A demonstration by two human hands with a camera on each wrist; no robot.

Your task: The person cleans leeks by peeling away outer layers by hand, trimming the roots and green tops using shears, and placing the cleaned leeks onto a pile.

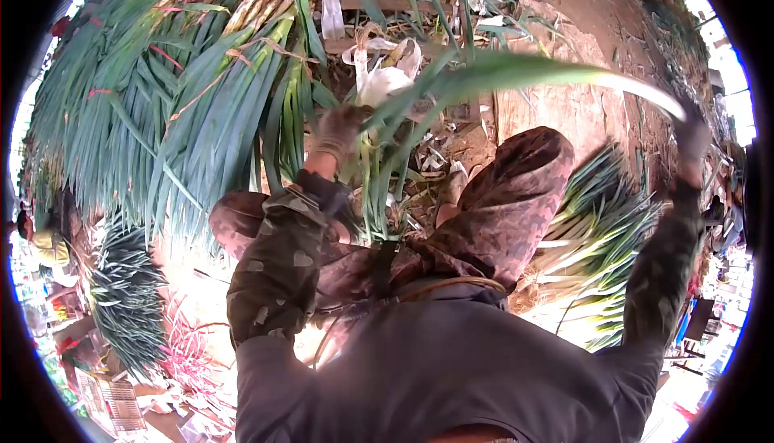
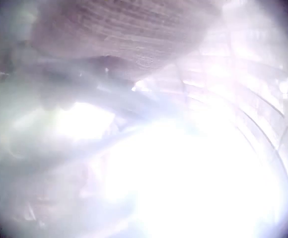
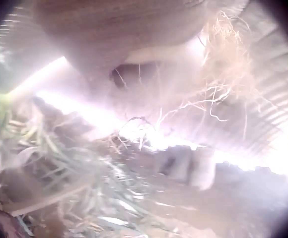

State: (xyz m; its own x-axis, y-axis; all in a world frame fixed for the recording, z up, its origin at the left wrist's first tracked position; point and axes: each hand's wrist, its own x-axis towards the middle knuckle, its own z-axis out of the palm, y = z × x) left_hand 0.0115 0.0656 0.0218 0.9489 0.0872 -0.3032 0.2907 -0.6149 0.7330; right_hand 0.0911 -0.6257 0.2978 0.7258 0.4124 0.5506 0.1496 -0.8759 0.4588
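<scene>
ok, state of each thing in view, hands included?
held leek, raised, arched, roots attached
right hand, gripping held leek's pale end
left hand, grip unclear
large leek pile, drooping
leeks at right, lying spread
pink strips, loose, tangled
legs, bent

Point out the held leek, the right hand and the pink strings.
Leek (image 1: 516, 70): head view, on its green leaves.
Right hand (image 1: 692, 135): head view, middle of the hand.
Pink strings (image 1: 187, 346): head view, middle of the tangle.
</scene>
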